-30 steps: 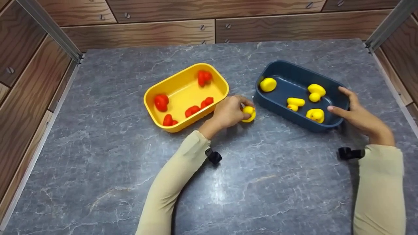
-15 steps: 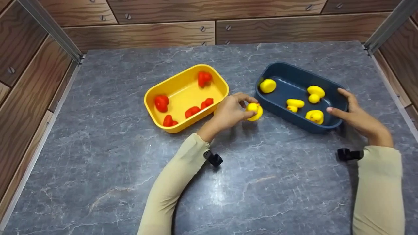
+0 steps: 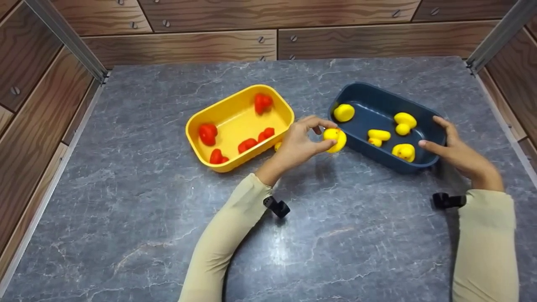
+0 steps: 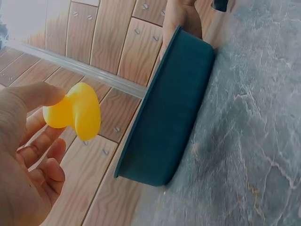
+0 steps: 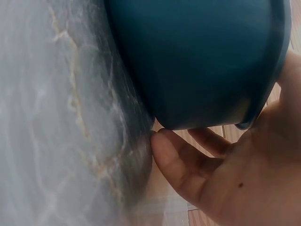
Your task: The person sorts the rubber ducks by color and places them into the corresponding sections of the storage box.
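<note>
A yellow rubber duck [image 3: 336,142] is pinched between the thumb and fingertips of my left hand [image 3: 298,142], above the table at the near left side of the dark blue bin [image 3: 377,156]. The left wrist view shows the duck [image 4: 85,112] raised beside the bin's outer wall [image 4: 164,113]. My right hand [image 3: 465,155] grips the bin's right end, thumb over the rim; in the right wrist view its fingers [image 5: 176,157] curl against the outside. Several yellow ducks [image 3: 405,152] lie inside this bin. A small yellow piece [image 3: 278,146] peeks out beside my left hand, mostly hidden.
A yellow bin [image 3: 226,164] stands left of the blue one, with several red ducks [image 3: 207,134] in it. Both rest on a grey marbled tabletop [image 3: 138,201]. Wood-patterned panels [image 3: 180,46] and metal posts [image 3: 71,42] border the table.
My left hand has lifted the duck and carried it right toward the blue bin. A yellow piece by the yellow bin has come into sight. My right hand stays on the blue bin.
</note>
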`<state>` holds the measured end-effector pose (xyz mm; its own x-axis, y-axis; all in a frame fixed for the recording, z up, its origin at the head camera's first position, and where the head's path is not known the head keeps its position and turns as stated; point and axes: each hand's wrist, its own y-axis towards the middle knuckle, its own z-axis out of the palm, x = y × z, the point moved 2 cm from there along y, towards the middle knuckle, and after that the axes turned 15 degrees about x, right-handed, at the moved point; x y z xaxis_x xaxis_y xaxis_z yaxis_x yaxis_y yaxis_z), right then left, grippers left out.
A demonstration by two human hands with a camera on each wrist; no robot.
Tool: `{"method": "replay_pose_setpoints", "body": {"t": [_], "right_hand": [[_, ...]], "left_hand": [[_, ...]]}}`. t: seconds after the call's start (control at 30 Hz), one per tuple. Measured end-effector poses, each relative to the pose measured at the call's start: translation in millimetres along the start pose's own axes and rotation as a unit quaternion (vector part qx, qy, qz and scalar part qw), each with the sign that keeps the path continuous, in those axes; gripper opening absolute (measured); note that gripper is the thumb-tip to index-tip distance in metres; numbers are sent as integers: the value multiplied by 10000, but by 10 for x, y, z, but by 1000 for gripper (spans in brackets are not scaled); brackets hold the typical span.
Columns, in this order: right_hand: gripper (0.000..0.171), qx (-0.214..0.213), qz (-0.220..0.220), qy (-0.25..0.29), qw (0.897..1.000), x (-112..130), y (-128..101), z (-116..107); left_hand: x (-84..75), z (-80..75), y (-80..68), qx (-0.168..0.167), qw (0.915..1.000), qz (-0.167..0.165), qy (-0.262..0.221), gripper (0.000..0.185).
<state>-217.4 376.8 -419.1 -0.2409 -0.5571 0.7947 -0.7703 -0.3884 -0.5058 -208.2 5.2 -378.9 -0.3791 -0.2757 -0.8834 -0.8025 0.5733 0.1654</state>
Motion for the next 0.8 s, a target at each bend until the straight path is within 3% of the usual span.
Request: {"method": "replay_pose_setpoints", "body": {"t": [0.6, 0.8], "right_hand": [[88, -22, -117, -57, 9999, -11, -7, -9], [90, -39, -80, -22, 10000, -16, 9, -8]], "left_hand": [[-125, 51, 123, -536, 9964, 394, -532, 27], [-170, 106, 218, -533, 9949, 453, -732, 29]]}}
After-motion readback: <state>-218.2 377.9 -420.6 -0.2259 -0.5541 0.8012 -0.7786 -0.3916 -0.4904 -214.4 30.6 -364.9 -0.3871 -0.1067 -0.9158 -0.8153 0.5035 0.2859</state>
